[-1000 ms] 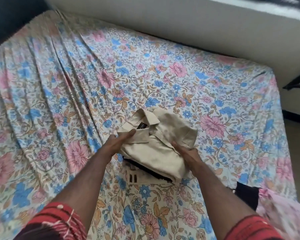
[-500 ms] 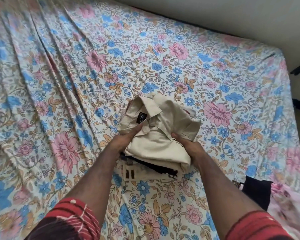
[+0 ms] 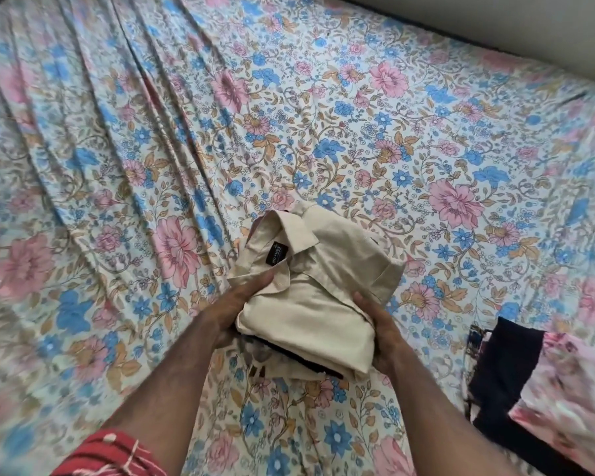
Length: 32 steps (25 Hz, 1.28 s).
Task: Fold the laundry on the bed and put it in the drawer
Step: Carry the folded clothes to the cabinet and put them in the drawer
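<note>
Head view: a small stack of folded clothes sits between two bare hands above the floral bedsheet (image 3: pixel 323 132), a cotton spread printed with pink and blue flowers. On top is a folded beige collared shirt (image 3: pixel 310 297) of smooth fabric, its collar pointing away from the person and a small black label (image 3: pixel 275 254) showing inside the neck. The left hand (image 3: pixel 232 309) grips the stack's left edge, thumb lying over the shirt just below the collar, the other fingers hidden beneath. The right hand (image 3: pixel 382 333) grips the right edge, thumb curled onto the top fold, fingers likewise out of sight under the pile. Under the shirt, between the two palms, a dark folded garment (image 3: pixel 303 355) shows as a thin black band, and below it a pale piece with dark marks (image 3: pixel 275 367). Off past the right hand's knuckles, well apart, a dark navy cloth (image 3: pixel 505 365) lies beside a pink floral fabric (image 3: pixel 571 400).
</note>
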Available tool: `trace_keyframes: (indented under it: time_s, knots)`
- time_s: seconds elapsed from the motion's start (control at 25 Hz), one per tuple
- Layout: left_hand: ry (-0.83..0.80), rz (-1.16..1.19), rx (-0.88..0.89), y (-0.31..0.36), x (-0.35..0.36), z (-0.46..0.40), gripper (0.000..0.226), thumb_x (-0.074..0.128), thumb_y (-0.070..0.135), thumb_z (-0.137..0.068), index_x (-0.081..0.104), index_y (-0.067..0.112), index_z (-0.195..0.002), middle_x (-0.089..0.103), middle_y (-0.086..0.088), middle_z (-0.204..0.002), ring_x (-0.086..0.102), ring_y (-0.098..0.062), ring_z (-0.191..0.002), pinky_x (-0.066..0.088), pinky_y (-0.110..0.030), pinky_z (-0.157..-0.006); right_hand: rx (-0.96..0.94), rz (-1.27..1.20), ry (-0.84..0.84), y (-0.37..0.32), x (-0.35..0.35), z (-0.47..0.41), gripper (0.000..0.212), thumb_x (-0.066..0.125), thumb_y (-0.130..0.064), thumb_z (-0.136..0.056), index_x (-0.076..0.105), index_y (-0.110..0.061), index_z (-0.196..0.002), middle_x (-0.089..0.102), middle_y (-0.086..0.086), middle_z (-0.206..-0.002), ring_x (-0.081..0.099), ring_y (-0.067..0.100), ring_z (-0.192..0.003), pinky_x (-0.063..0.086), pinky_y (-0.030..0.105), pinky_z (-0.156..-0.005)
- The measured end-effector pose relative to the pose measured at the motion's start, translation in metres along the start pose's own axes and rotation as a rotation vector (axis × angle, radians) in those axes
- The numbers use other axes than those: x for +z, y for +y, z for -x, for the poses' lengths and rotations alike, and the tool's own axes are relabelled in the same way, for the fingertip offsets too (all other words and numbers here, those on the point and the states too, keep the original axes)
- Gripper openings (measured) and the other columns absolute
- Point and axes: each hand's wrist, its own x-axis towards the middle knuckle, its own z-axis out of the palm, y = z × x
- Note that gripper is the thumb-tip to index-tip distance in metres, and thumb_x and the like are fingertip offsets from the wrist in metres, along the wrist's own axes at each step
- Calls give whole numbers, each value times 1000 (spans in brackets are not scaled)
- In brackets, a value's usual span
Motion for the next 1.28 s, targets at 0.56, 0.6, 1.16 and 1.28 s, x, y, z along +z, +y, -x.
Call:
trace_keyframes:
  time_s: [0.56, 0.6, 1.16, 1.28]
  knots:
    - [295, 232, 238, -66, -94, 187, 81, 91, 58, -57, 70, 18, -124, 75, -10, -116, 72, -27, -106, 56, -38, -87, 129, 235, -324, 69, 97, 73, 95, 101, -33, -44, 67, -6, -129, 69, 22, -122, 67, 38, -109, 52, 55, -101]
    - [334, 274, 266, -77, -102, 210, 87, 93, 58, -53, 69, 18, -126, 74, -10, -117, 72, -27, -107, 56, -37, -86, 138, 285, -367, 77, 113, 84, 100, 101, -34, -43, 65, -6, -132, 69, 21, -122, 68, 37, -108, 55, 51, -96]
    - [951, 823, 682, -392, -123, 602, 53, 72, 33, -91, 58, 17, -139, 69, -12, -129, 66, -30, -119, 56, -40, -95, 511, 905, -953, 352, 255, 322, 109, 103, -39, -28, 67, -3, -124, 76, 18, -105, 74, 30, -88, 63, 39, -75]
    - [1095, 1001, 724, -488, -79, 660, 46, 64, 26, -95, 57, 18, -140, 69, -10, -129, 67, -28, -117, 56, -39, -93, 586, 1079, -1092, 428, 247, 391, 99, 103, -38, -32, 69, -5, -119, 77, 16, -104, 75, 28, -87, 62, 35, -69]
